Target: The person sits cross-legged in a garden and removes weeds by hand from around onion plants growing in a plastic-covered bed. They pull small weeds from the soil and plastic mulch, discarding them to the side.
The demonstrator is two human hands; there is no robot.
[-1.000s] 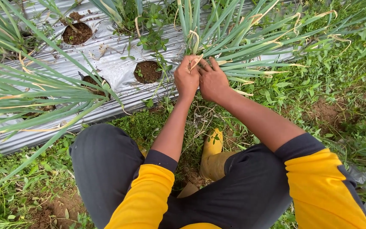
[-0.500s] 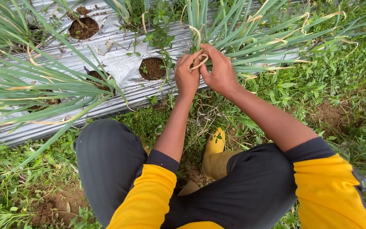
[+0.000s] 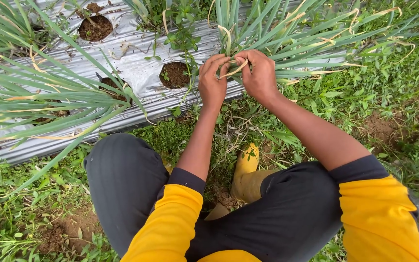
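Observation:
I squat beside a raised bed covered in silver plastic mulch [image 3: 136,73]. A clump of green onion plants [image 3: 267,34] grows from the bed, its long leaves fanning up and right. My left hand [image 3: 213,82] and my right hand [image 3: 259,75] meet at the base of this clump. Between their fingertips they pinch a dry yellow leaf strip [image 3: 233,71], which runs from one hand to the other. My forearms are bare below yellow and dark sleeves.
Round planting holes [image 3: 174,75] with bare soil pierce the mulch, another hole [image 3: 95,27] lies further back. A second onion clump [image 3: 35,102] spreads at left. My yellow boot [image 3: 246,170] stands on weedy ground between my dark-trousered knees. Grass and soil patches lie at right.
Both hands have lifted slightly toward the clump and drawn a little apart. The dry yellow strip now stretches between their fingertips.

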